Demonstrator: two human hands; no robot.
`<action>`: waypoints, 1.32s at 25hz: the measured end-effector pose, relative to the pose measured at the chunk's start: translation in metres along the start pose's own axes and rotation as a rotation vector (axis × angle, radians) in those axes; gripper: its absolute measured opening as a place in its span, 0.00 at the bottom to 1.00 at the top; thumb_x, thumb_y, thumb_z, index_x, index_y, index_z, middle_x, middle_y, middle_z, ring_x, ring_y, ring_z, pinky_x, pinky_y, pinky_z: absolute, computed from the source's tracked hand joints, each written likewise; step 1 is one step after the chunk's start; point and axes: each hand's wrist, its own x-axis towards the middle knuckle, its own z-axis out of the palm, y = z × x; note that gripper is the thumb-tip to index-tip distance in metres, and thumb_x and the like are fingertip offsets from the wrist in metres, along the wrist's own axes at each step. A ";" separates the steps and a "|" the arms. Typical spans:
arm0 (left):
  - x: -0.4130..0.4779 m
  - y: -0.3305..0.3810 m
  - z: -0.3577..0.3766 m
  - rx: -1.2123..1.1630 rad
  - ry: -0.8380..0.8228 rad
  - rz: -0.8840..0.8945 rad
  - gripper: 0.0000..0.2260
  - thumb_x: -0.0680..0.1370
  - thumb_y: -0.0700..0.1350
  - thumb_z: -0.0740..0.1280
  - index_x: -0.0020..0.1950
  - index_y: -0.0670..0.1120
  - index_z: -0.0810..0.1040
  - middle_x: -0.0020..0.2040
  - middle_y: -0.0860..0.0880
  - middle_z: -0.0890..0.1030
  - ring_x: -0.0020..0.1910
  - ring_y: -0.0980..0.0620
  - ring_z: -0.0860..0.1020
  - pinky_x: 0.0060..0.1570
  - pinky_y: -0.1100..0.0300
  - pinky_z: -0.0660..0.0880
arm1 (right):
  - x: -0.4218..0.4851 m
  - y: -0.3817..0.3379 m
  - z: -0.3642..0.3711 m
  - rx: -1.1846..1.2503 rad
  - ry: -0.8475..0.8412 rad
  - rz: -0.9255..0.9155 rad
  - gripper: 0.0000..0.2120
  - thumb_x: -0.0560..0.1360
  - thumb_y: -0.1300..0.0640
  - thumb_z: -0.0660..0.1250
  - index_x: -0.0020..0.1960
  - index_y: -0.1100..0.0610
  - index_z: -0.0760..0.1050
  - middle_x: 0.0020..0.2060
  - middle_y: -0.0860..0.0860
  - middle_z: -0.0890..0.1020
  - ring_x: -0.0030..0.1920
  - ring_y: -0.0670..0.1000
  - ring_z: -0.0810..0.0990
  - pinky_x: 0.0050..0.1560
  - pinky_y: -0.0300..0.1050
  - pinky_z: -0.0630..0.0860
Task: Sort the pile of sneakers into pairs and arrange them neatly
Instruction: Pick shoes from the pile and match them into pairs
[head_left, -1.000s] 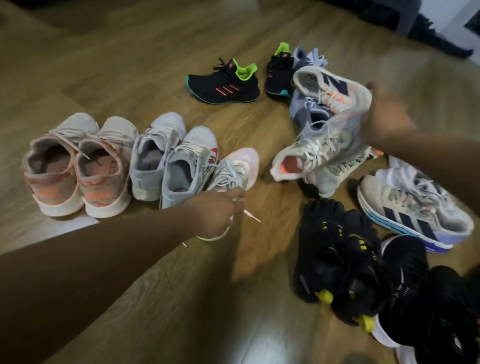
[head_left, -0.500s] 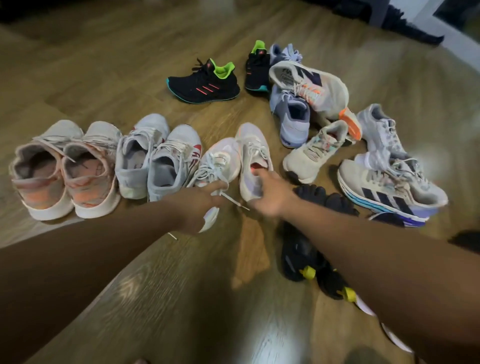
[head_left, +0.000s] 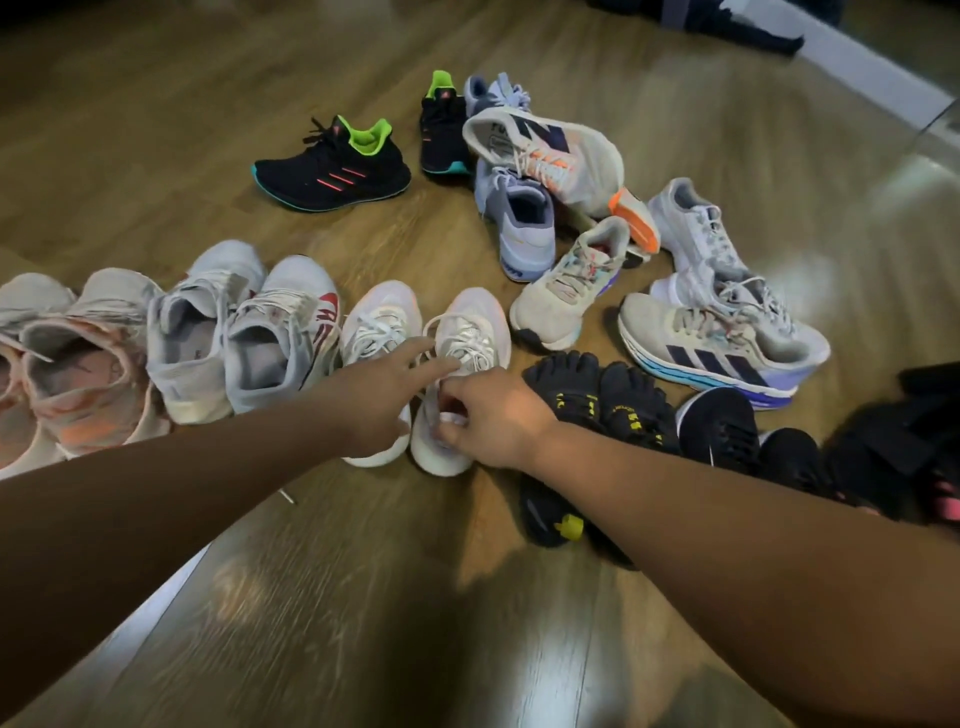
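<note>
A row of paired sneakers stands on the wooden floor (head_left: 363, 597): a pink pair (head_left: 83, 374), a grey pair (head_left: 234, 338), then two white sneakers side by side. My left hand (head_left: 379, 395) lies over the heel of the left white sneaker (head_left: 379, 317), its fingers stretched toward the laces of the right white sneaker (head_left: 475, 325). My right hand (head_left: 493, 415) grips that right sneaker at its heel. Unsorted shoes lie in a loose pile (head_left: 571, 218) beyond and to the right.
Two black sneakers with green collars (head_left: 332, 166) sit apart at the back. Black toe shoes (head_left: 602, 400) and other black sneakers (head_left: 722, 431) lie just right of my right hand. A striped beige sneaker (head_left: 722, 343) lies nearby. A white wall base (head_left: 872, 78) runs at the top right.
My right hand carried the second white sneaker from the pile and set it beside the first. My left hand shifted from the first sneaker's laces toward the second.
</note>
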 end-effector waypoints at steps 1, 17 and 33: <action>0.002 0.006 -0.003 0.103 0.018 0.007 0.40 0.71 0.50 0.70 0.77 0.61 0.50 0.78 0.51 0.54 0.66 0.47 0.72 0.53 0.54 0.72 | 0.001 0.004 -0.001 -0.016 -0.013 -0.005 0.12 0.73 0.48 0.69 0.51 0.55 0.77 0.45 0.53 0.80 0.46 0.54 0.77 0.42 0.44 0.70; 0.085 0.066 0.022 0.116 -0.066 -0.097 0.47 0.67 0.70 0.68 0.78 0.57 0.46 0.79 0.44 0.41 0.77 0.38 0.40 0.74 0.39 0.44 | -0.063 0.185 -0.055 0.044 0.192 0.824 0.18 0.73 0.51 0.67 0.60 0.55 0.75 0.58 0.59 0.78 0.58 0.61 0.76 0.51 0.45 0.71; 0.119 0.049 0.046 0.104 -0.031 -0.162 0.45 0.66 0.55 0.74 0.77 0.56 0.54 0.79 0.46 0.49 0.76 0.36 0.46 0.72 0.37 0.53 | -0.057 0.272 -0.126 0.498 0.837 0.977 0.14 0.70 0.54 0.59 0.55 0.51 0.71 0.49 0.56 0.80 0.45 0.56 0.79 0.42 0.48 0.77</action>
